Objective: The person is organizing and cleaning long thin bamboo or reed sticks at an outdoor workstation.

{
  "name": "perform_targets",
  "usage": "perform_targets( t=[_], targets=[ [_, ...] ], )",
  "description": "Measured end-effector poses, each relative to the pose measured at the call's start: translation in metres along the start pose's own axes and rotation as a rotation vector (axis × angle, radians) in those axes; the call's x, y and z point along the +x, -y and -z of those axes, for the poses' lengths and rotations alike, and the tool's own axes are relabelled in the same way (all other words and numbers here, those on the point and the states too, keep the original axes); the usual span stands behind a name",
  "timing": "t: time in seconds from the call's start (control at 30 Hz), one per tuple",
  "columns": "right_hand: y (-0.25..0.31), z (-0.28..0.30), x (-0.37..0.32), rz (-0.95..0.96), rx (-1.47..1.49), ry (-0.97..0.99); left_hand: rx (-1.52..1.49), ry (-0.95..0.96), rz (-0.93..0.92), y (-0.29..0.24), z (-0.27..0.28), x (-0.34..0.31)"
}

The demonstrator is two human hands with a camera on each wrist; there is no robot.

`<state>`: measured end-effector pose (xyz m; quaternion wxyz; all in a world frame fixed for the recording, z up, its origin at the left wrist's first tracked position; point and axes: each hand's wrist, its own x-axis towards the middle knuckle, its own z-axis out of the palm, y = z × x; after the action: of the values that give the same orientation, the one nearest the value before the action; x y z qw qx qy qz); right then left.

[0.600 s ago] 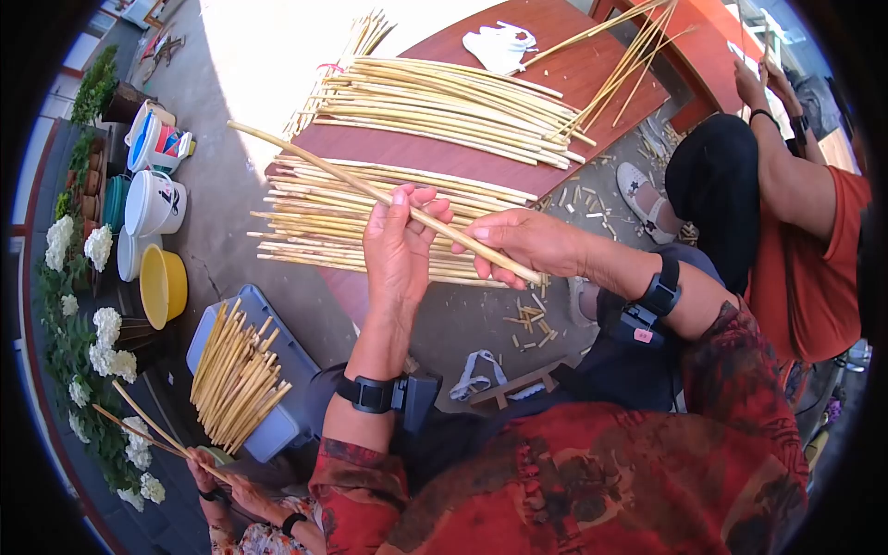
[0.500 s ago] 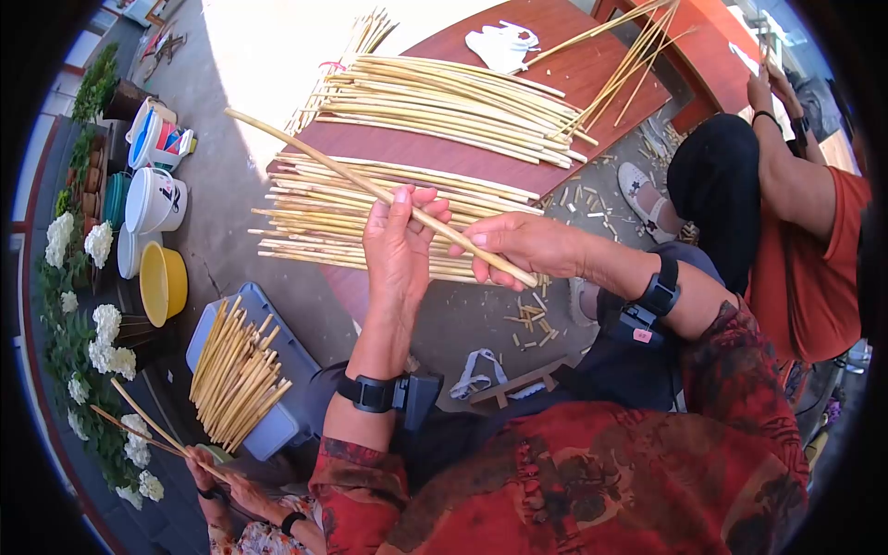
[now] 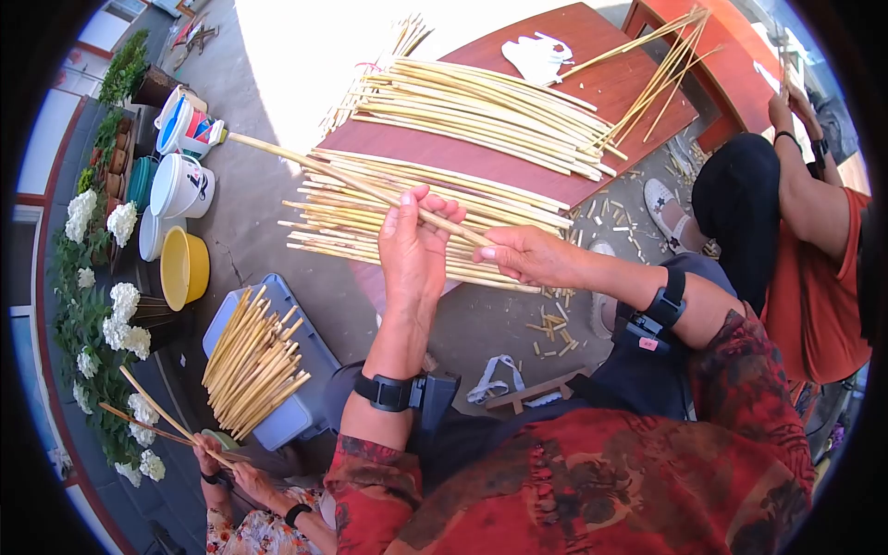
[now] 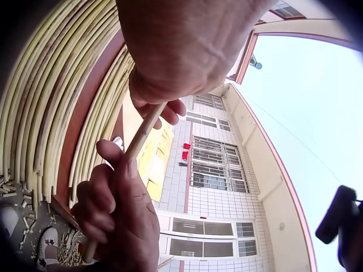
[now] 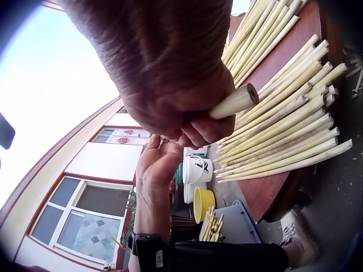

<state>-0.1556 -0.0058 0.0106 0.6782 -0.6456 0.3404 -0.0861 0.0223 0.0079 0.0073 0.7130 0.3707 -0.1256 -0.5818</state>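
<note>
A long pale stick (image 3: 347, 181) is slanting from the upper left of the frame to the centre. Its far tip is pointing toward the white buckets (image 3: 180, 185), with bare ground (image 3: 254, 231) opening up below it. Behind the hands, the table's (image 3: 444, 154) edge is running down toward the middle, and sticks from the lower bundle (image 3: 342, 217) are jutting past it.

The left hand (image 3: 414, 242) is pinching the stick midway, thumb on top; the right hand (image 3: 532, 256) is gripping it near the close end — fingers curling round it. The stick is looking smooth, yellowish and slightly bowed; in the right wrist view, its cut end is showing a small dark hole.
</note>
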Motion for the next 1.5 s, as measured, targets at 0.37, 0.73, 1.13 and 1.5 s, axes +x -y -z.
perform_targets(
  t=[0.37,0.73,1.13,1.5],
  targets=[
    [-0.050,0.027,-0.031,0.153,-0.521,-0.008,-0.210,-0.280,-0.429,-0.111,0.061,0.024],
    [-0.025,0.023,-0.036,0.010,-0.288,0.033,-0.217,-0.306,-0.488,-0.123,0.073,0.019],
    [-0.003,0.002,-0.026,-0.207,0.448,0.207,-0.140,0.048,-0.167,-0.023,0.009,-0.008],
    [0.000,0.001,-0.018,-0.103,0.533,0.060,0.298,0.288,0.149,0.016,-0.001,-0.037]
  ],
)
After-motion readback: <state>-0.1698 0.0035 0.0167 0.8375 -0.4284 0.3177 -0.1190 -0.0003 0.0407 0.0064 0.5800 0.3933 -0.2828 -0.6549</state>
